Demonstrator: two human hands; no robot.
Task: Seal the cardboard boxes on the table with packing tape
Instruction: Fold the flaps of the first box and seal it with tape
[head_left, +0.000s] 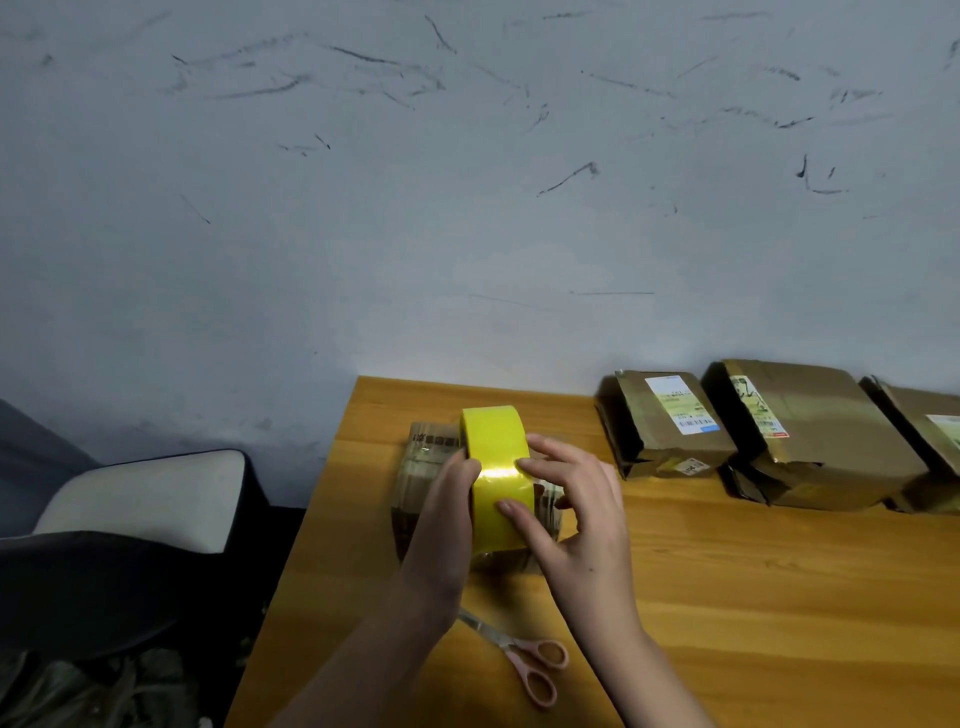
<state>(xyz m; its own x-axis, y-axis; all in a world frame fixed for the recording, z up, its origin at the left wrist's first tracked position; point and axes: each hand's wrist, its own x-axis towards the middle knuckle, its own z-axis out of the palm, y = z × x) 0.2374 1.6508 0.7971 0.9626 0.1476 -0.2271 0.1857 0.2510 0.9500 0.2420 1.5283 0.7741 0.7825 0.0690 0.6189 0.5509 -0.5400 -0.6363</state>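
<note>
Wooden tabletop (727, 597), set against a scuffed grey wall (467, 182). Three sealed cardboard boxes (815, 436) in a row at the tabletop's far right edge. Small unsealed box (415, 467) near the tabletop's far left corner, mostly hidden under the hands. Yellow tape roll (496, 441) held on edge over that box. Left hand (447, 514) gripped the roll's left side, fingers curled round it. Right hand (576, 514) rested on the roll's band, fingers (514, 506) nearly straight, pressing the tape. Pink-handled scissors (530, 660) lay on the tabletop's near left part.
</note>
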